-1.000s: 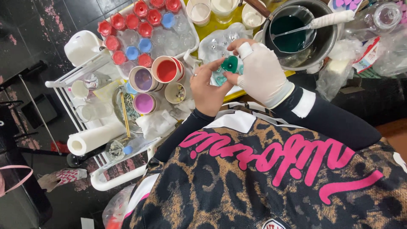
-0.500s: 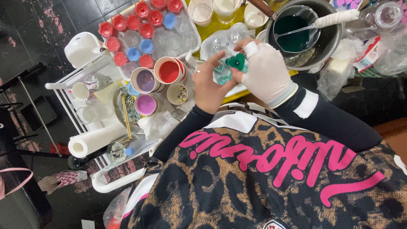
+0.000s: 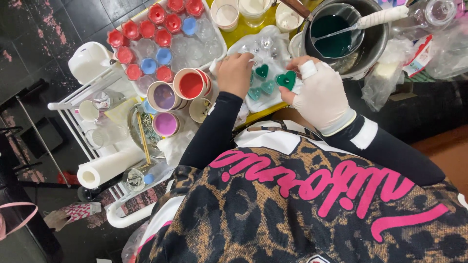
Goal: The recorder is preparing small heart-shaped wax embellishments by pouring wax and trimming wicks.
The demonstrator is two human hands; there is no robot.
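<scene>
A metal pot [image 3: 368,41] of dark teal liquid sits at the top right (a wrapped-handle tool [image 3: 375,18] rests in it). Red, purple paint cups [image 3: 178,92] cluster left, beside what looks like a paper towel roll [image 3: 108,167].

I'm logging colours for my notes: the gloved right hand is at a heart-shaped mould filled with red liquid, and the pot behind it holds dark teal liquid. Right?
Not quite. In the head view the heart-shaped mould at the gloved right hand is filled with teal-green, not red. The rest stands: the pot behind it holds dark teal liquid.
</scene>
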